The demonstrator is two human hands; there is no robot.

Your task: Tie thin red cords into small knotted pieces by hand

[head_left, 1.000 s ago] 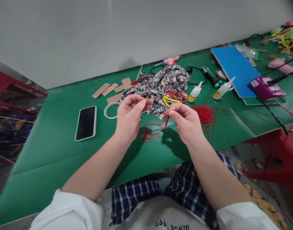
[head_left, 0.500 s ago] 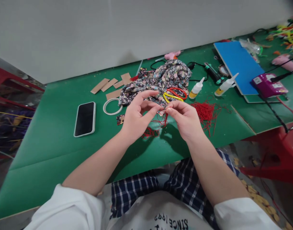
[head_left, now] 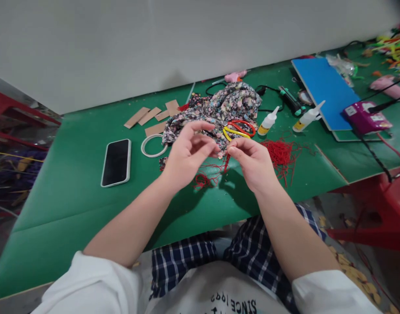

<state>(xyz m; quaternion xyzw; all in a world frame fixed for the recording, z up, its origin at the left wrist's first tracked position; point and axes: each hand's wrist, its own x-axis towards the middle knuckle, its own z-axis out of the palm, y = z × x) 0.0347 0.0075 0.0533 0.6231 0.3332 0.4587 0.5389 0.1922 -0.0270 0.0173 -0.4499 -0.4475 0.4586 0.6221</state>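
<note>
My right hand (head_left: 254, 161) pinches the top of a small bundle of red thread (head_left: 226, 162), which hangs down from the fingertips. Just to its left is my left hand (head_left: 187, 155), thumb and fingers drawn together and the index finger arched above. Whatever the left fingertips hold is too small to make out. Loose red thread (head_left: 202, 180) lies on the table under the hands. Beyond them are scissors (head_left: 239, 129) with one red and one yellow handle, resting by a crumpled floral cloth (head_left: 219, 107). A tangled pile of red thread (head_left: 280, 152) lies right of my right hand.
A phone (head_left: 116, 163) and a tape roll (head_left: 154, 145) lie on the left, with cardboard strips (head_left: 149, 116) behind. Two glue bottles (head_left: 268, 121) stand at right, near a blue board (head_left: 327, 91) and a purple box (head_left: 366, 117). A pink glue gun (head_left: 235, 76) lies at the back.
My left hand has drawn slightly left, opening a small gap between the fingertips of both hands. My right hand stays in place with the red thread.
</note>
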